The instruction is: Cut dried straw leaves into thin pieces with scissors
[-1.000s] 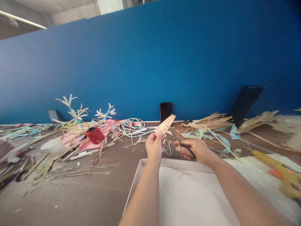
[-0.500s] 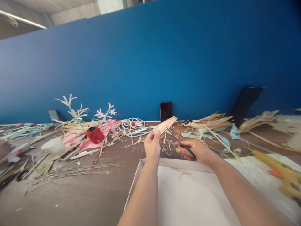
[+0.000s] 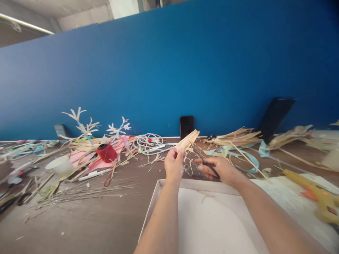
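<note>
Pinched in my left hand [image 3: 174, 164] is a pale, dry piece of husk [image 3: 187, 140], its wide end pointing up and to the right. My right hand [image 3: 218, 169] grips dark-handled scissors [image 3: 209, 165], whose blades reach up to the right edge of the husk. Whether the blades are apart or together is too small to tell. Both hands are above the far rim of a white shallow box [image 3: 212, 215]. Thin curled scraps [image 3: 188, 167] show between the hands, on the table behind the box.
Red thread spool [image 3: 106, 152], white cup [image 3: 60, 165] and thin wires [image 3: 87, 193] lie left. Behind the hands a phone [image 3: 186, 126] leans on a blue partition [image 3: 169, 70]. At right are husk bundles [image 3: 235, 137], blue ribbon [image 3: 250, 158] and a yellow glue gun [image 3: 312, 187]. Another person's hand [image 3: 5, 168] shows far left.
My left hand has turned slightly and shifted its fingers on the husk, which is tilted a little differently. My right hand and the scissors have hardly moved.
</note>
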A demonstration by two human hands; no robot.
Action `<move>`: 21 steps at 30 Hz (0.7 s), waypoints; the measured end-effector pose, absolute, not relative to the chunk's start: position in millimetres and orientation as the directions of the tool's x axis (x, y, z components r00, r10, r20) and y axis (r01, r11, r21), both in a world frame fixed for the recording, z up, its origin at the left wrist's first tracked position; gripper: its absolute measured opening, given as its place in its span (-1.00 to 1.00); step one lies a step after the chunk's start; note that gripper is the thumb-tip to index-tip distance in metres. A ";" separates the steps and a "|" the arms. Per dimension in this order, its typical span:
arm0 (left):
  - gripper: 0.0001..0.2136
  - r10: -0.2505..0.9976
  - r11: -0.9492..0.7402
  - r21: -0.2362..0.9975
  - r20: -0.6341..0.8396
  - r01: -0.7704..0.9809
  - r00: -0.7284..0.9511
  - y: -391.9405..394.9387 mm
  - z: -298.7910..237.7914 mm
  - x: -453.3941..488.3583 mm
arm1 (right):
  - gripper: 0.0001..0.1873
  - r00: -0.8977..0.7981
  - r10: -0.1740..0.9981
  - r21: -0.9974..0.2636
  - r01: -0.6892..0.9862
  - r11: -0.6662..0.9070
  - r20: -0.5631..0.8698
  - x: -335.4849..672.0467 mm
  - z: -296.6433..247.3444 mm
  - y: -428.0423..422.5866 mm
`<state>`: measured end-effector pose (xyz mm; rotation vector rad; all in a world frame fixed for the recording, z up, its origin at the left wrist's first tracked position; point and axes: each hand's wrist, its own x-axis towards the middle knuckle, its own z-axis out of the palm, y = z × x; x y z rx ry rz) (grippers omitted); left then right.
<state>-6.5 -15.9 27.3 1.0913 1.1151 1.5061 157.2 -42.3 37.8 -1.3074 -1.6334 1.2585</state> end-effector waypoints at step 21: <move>-0.78 0.982 -0.141 0.962 0.105 -0.233 -0.157 -13.5 30.7 -10.5 | -0.41 -0.303 0.950 -0.923 0.381 0.056 -0.068 170.8 45.4 -44.6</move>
